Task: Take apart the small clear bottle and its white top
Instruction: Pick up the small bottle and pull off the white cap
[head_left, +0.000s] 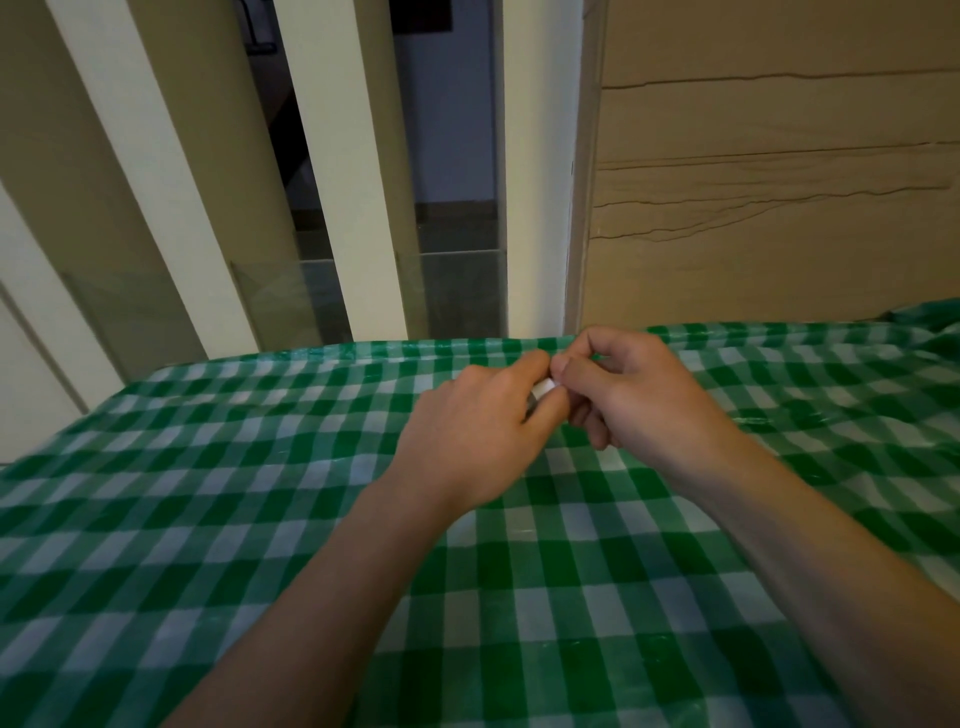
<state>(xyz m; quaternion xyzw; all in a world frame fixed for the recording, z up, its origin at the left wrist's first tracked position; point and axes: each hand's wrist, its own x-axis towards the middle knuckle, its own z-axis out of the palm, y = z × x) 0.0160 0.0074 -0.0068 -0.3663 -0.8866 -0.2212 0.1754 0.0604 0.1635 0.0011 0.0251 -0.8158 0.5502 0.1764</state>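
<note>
Both hands meet on a small bottle just right of frame centre, above a green checked tablecloth (260, 519).

Left hand (483, 415) is curled around the clear bottle (531, 408), only a dark sliver of it shows between the fingers; right hand (639, 395) pinches the white top (545, 387) between thumb and forefinger, the other fingers loosely bent. Top and bottle still look joined, seam hidden by fingers. Hands are near the cloth's far edge, which runs across mid-frame just behind them. Beyond the edge: pale vertical slats (358, 182) upper left and centre with dark gaps, a cardboard panel (779, 182) upper right. Cloth is wrinkled at the right edge, flat and open across the lower left and bottom of frame under the forearms.
</note>
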